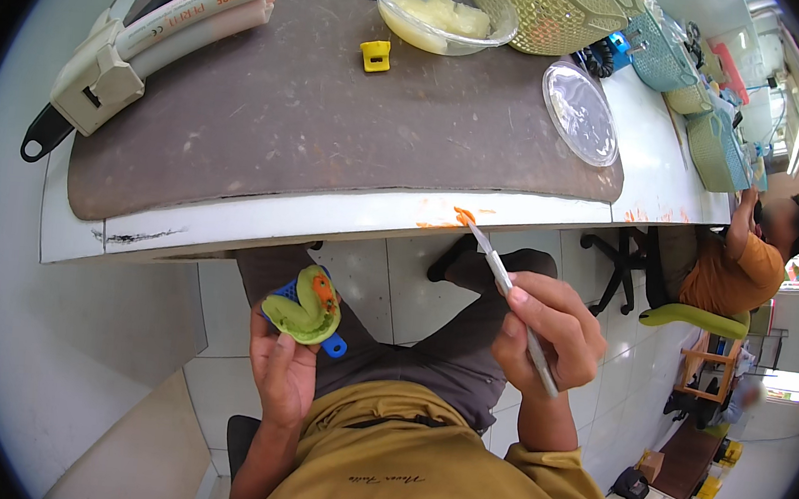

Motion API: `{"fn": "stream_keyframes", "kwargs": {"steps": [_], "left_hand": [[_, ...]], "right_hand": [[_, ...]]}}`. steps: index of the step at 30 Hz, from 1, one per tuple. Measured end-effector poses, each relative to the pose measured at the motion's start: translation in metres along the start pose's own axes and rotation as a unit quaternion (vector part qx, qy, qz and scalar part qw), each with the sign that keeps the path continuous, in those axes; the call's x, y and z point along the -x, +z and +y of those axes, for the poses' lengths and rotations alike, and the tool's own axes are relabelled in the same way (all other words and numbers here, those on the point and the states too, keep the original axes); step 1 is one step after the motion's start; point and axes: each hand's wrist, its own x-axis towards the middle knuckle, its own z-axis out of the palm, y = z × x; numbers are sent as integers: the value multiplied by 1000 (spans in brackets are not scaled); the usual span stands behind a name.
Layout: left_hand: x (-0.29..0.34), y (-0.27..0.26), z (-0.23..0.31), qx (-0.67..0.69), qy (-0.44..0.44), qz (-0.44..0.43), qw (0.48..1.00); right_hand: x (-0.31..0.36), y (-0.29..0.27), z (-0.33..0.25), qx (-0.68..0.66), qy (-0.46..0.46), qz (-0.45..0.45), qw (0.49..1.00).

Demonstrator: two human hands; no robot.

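My left hand (pixel 282 372) is closed on a blue dental impression tray (pixel 335 347) in front of my lap. Green impression material (pixel 291 318) fills the tray in a horseshoe shape, with an orange patch on its far right side. My right hand (pixel 555 334) grips a slim knife (pixel 496 266) like a pen, its pale handle slanting through the fingers. A dab of orange material (pixel 464 216) sits at the blade's tip, against the white table edge (pixel 346 212). Orange smears mark the edge there.
A dispensing gun (pixel 101 81) with a double cartridge lies at the left on a brown mat (pixel 269 115). Farther back are a small yellow cap (pixel 375 56), a clear bowl (pixel 505 26) with pale chunks, a clear lid (pixel 580 113) and baskets (pixel 562 21). A co-worker (pixel 735 265) sits at right.
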Motion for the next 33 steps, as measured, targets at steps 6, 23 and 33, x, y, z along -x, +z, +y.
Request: {"fn": "stream_keyframes", "kwargs": {"steps": [6, 23, 33], "left_hand": [[0, 0, -1, -2, -5, 2, 1000], [1, -1, -2, -3, -6, -4, 1000], [0, -2, -4, -6, -6, 11, 1000]], "right_hand": [[3, 1, 3, -2, 11, 14, 1000], [4, 2, 6, 4, -4, -19, 1000], [3, -6, 7, -87, 80, 18, 993]]}}
